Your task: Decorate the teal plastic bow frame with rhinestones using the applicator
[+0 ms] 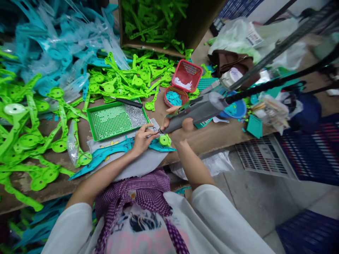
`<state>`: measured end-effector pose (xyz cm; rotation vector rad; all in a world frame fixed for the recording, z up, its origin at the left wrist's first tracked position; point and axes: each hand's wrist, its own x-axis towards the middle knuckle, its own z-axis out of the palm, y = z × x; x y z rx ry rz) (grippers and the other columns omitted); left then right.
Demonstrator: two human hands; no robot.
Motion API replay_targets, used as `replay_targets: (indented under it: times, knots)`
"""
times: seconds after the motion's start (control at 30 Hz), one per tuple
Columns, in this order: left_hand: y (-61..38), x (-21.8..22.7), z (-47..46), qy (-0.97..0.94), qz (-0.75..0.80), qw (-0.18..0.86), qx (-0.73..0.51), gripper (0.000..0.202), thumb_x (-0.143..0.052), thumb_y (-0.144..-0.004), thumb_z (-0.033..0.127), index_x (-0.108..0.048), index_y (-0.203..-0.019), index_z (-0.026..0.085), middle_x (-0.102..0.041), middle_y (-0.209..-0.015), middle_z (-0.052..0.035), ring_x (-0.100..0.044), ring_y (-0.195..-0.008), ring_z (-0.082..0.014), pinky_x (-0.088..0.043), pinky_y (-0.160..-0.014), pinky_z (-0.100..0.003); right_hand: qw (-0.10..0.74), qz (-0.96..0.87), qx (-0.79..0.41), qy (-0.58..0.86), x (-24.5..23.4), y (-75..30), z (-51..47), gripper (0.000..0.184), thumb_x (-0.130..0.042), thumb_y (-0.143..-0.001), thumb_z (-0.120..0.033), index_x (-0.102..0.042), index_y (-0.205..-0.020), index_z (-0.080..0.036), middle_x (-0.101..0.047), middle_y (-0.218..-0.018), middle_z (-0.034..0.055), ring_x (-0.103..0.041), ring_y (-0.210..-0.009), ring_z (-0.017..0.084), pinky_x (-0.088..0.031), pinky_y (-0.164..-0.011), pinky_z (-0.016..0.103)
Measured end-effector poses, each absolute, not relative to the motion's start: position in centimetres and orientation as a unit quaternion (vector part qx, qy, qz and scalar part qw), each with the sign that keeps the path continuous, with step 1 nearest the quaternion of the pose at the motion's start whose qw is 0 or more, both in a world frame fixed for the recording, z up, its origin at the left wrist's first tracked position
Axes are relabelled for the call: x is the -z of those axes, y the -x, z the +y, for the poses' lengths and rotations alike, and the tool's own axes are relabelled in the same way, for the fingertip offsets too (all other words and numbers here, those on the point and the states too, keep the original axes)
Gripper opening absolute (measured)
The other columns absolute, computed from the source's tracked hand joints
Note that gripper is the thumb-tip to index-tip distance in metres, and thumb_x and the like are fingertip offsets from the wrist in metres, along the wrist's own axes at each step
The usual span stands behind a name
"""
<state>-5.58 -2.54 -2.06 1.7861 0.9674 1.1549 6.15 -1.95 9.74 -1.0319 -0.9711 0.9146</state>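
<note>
My right hand (186,126) is wrapped round a grey electric screwdriver (203,108), which lies tilted with its tip pointing left. At that tip, my left hand (141,141) has its thumb and fingers pinched together; whatever is between them is too small to make out. Beneath my left hand a long blue plastic part (109,151) rests on a grey cloth (127,165). A round green piece (165,140) sits at the part's right end, below the screwdriver tip. Just beyond my left hand stands a green perforated tray (93,121) with small silvery screws (135,115) heaped at its right side.
Green plastic parts (137,81) pile up behind the tray and to the left, with bagged blue parts (58,49) beyond. A cardboard box (180,53), a red basket (199,72) and a blue bowl (242,112) stand further back. The screwdriver's black cable (278,81) runs up right.
</note>
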Motion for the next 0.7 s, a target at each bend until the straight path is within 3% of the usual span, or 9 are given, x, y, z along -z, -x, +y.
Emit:
replay_targets:
  times: [0.27, 0.47, 0.57, 0.7]
  knots:
    - [5.7, 3.0, -2.0, -0.691, 0.366, 0.373, -0.5, 0.016, -0.075, -0.08, 0.036, -0.076, -0.081, 0.02, -0.063, -0.114, -0.0071, -0.065, -0.076, -0.0121, -0.057, -0.077, -0.034, 0.674, -0.424, -0.439, 0.416, -9.3, -5.5, -2.0, 0.068, -0.055, -0.054, -0.09, -0.058, -0.078, -0.027, -0.046, -0.042, -0.0046, -0.052, -0.037, 0.018, -0.039, -0.036, 0.03]
    - [5.5, 2.2, -2.6, -0.786, 0.351, 0.326, -0.39, 0.041, -0.075, -0.08, 0.039, -0.069, -0.117, 0.024, -0.056, -0.133, -0.0122, -0.062, -0.103, -0.0217, -0.052, -0.09, -0.042, 0.693, -0.443, -0.37, 0.432, -9.0, -9.3, -2.3, 0.07, -0.052, -0.055, -0.09, -0.061, -0.08, -0.025, -0.043, -0.044, -0.0057, -0.048, -0.036, 0.015, -0.038, -0.035, 0.029]
    - [5.3, 1.5, -3.4, -0.86, 0.331, 0.27, -0.278, 0.03, -0.063, -0.09, 0.038, -0.07, -0.116, 0.025, -0.056, -0.137, -0.0117, -0.059, -0.114, -0.0269, -0.046, -0.095, -0.047, 0.707, -0.437, -0.307, 0.463, -8.6, -11.8, -2.1, 0.067, -0.054, -0.056, -0.088, -0.06, -0.078, -0.025, -0.04, -0.042, -0.0075, -0.045, -0.033, 0.013, -0.035, -0.035, 0.027]
    - [5.3, 1.0, -3.6, -0.884, 0.337, 0.238, -0.22, 0.031, -0.055, -0.095, 0.041, -0.07, -0.117, 0.024, -0.057, -0.139, -0.011, -0.057, -0.119, -0.0281, -0.037, -0.1, -0.049, 0.7, -0.434, -0.296, 0.484, -7.2, -13.1, -1.6, 0.063, -0.059, -0.058, -0.084, -0.059, -0.078, -0.024, -0.045, -0.043, -0.007, -0.047, -0.034, 0.012, -0.034, -0.036, 0.025]
